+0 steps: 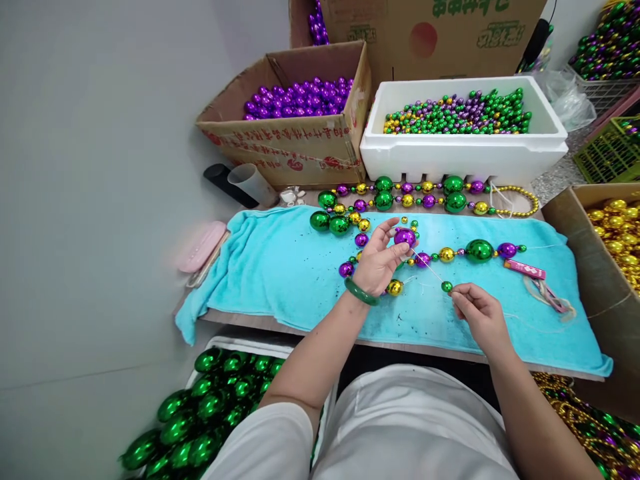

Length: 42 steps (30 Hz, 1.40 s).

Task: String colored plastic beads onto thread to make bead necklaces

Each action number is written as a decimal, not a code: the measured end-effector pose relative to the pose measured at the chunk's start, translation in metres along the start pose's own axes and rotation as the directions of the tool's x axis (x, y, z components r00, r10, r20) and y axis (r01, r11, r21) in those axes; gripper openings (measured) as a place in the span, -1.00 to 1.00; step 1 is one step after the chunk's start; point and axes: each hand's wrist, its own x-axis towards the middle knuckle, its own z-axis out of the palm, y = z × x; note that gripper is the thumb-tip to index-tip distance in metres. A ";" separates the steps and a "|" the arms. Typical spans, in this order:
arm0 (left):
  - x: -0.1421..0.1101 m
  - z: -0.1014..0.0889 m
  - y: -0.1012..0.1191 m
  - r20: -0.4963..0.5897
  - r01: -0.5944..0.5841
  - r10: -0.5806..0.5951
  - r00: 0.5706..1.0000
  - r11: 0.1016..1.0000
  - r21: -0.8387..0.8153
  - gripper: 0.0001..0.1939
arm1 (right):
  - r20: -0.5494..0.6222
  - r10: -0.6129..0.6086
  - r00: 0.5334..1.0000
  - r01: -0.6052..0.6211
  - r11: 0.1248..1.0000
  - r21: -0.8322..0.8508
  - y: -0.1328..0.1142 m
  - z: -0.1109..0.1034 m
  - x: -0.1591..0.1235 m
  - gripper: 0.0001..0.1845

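Observation:
My left hand (pixel 379 261), with a green bangle (pixel 362 292) on its wrist, grips a shiny purple bead (pixel 405 237) between thumb and fingers. A thin pale string (pixel 428 265) runs taut from that bead down to a small green bead (pixel 447 287). Pinched at the green bead's right side are the fingertips of my right hand (pixel 477 310). Behind both hands a strand of purple, gold and green beads (pixel 447 254) lies across the turquoise towel (pixel 280 267). Loose small beads (pixel 414 225) sit just beyond my left hand.
A finished-looking bead strand (pixel 429 201) lies along the towel's far edge. Behind it stand a cardboard box (pixel 300 143) of purple beads and a white foam box (pixel 463 155) of mixed beads. A pink cutter-like tool (pixel 525 269) rests right; a box of gold beads (pixel 590 267) borders that side.

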 end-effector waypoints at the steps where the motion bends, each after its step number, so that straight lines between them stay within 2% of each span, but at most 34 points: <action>1: 0.000 0.000 0.000 0.007 -0.012 0.012 1.000 1.000 0.014 -0.47 | -0.002 -0.004 1.000 0.004 1.000 -0.009 0.001 -0.001 0.001 -0.78; 8: 0.002 0.000 0.001 0.040 0.006 -0.006 0.999 1.000 0.002 -0.50 | -0.052 -0.025 0.998 0.026 1.000 0.010 -0.002 -0.001 0.004 -0.78; 14: 0.005 0.002 -0.001 0.035 0.042 -0.041 0.999 0.998 -0.050 -0.57 | 0.003 0.024 1.000 -0.024 0.997 0.079 -0.001 0.004 0.007 -0.77; 18: 0.004 0.008 -0.006 0.003 -0.018 0.018 1.000 1.000 0.002 -0.53 | -0.001 0.039 0.999 -0.038 0.996 0.086 0.002 -0.003 0.009 -0.79; 23: 0.001 0.015 -0.017 -0.028 -0.140 0.142 0.989 0.988 0.063 -0.46 | -0.028 -0.014 1.000 0.014 1.000 0.002 0.005 -0.011 0.007 -0.81; 26: -0.003 0.016 -0.023 0.038 -0.106 0.103 0.994 0.991 0.079 -0.42 | -0.011 -0.035 0.999 0.035 0.999 0.004 0.006 -0.010 0.008 -0.82; 28: -0.004 0.015 -0.024 0.160 -0.048 0.023 0.987 0.987 0.155 -0.34 | -0.006 -0.037 0.999 0.037 0.999 0.034 0.006 -0.008 0.010 -0.82; 29: -0.003 0.013 -0.022 0.245 -0.020 -0.040 0.969 0.972 0.236 -0.30 | -0.013 -0.039 0.999 0.039 0.998 0.049 0.006 -0.008 0.011 -0.82; 31: 0.006 0.007 -0.014 0.381 -0.031 -0.173 0.908 0.880 0.473 -0.27 | -0.048 -0.048 0.998 0.052 0.996 0.072 0.007 -0.009 0.013 -0.83; 32: 0.014 0.003 -0.008 0.400 -0.081 -0.214 0.891 0.793 0.604 -0.32 | -0.073 -0.055 0.996 0.061 0.995 0.081 0.007 -0.010 0.014 -0.84; 33: 0.026 -0.002 -0.002 0.386 -0.147 -0.217 0.897 0.677 0.722 -0.42 | -0.098 -0.060 0.993 0.069 0.993 0.093 0.007 -0.012 0.015 -0.85; 35: 0.056 -0.011 0.007 0.305 -0.249 -0.090 0.948 0.386 0.888 -0.64 | -0.133 -0.057 0.989 0.073 0.990 0.119 0.007 -0.017 0.016 -0.86; 36: 0.073 -0.016 0.010 0.278 -0.267 -0.010 0.961 0.248 0.931 -0.70 | -0.142 -0.051 0.989 0.070 0.989 0.131 0.007 -0.019 0.016 -0.86; 38: 0.106 -0.024 0.009 0.275 -0.277 0.042 0.961 0.059 0.959 -0.71 | -0.151 -0.035 0.988 0.057 0.987 0.148 0.007 -0.021 0.017 -0.86; 40: 0.134 -0.029 0.002 0.246 -0.246 -0.019 0.969 -0.005 0.969 -0.71 | -0.154 -0.023 0.988 0.045 0.988 0.144 0.007 -0.021 0.018 -0.85; 42: 0.152 -0.033 -0.007 0.197 -0.198 -0.080 0.977 -0.008 0.980 -0.72 | -0.156 -0.022 0.988 0.041 0.992 0.119 0.008 -0.021 0.019 -0.84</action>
